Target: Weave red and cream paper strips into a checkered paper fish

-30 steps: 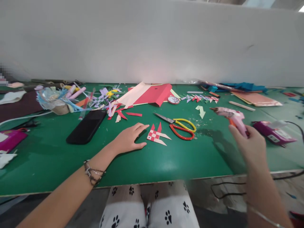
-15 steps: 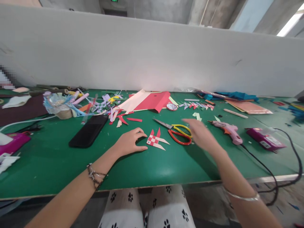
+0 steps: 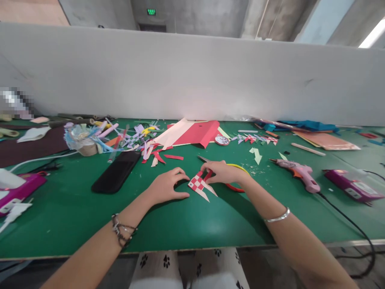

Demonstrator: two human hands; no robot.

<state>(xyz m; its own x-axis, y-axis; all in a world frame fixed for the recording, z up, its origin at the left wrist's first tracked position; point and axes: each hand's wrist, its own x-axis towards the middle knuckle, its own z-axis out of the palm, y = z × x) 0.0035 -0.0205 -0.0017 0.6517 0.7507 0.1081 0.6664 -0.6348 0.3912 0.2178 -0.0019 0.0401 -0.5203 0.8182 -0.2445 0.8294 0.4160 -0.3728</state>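
A small woven paper fish (image 3: 197, 182), checked red and pale pink with pointed tails, lies on the green table. Just left of it rests my left hand (image 3: 168, 186), thumb and fingers apart, holding nothing, its tips close to the fish's head. My right hand (image 3: 225, 173) has its fingertips at the fish's red tail strips on the right side; whether they pinch the paper is hard to make out. Scissors (image 3: 237, 188) with yellow and red handles lie partly hidden beneath my right hand and wrist.
To the left lies a black phone (image 3: 116, 172). Paper scraps (image 3: 156, 154) and a red sheet (image 3: 198, 132) are behind the fish. A pink glue gun (image 3: 300, 172) and a purple box (image 3: 351, 184) stand to the right, with a cord (image 3: 345, 218) trailing over the table's edge.
My right hand has moved left from beside the scissor handles to the fish's tail, now covering part of the scissors. My left hand stays open beside the fish. The view has shifted slightly.
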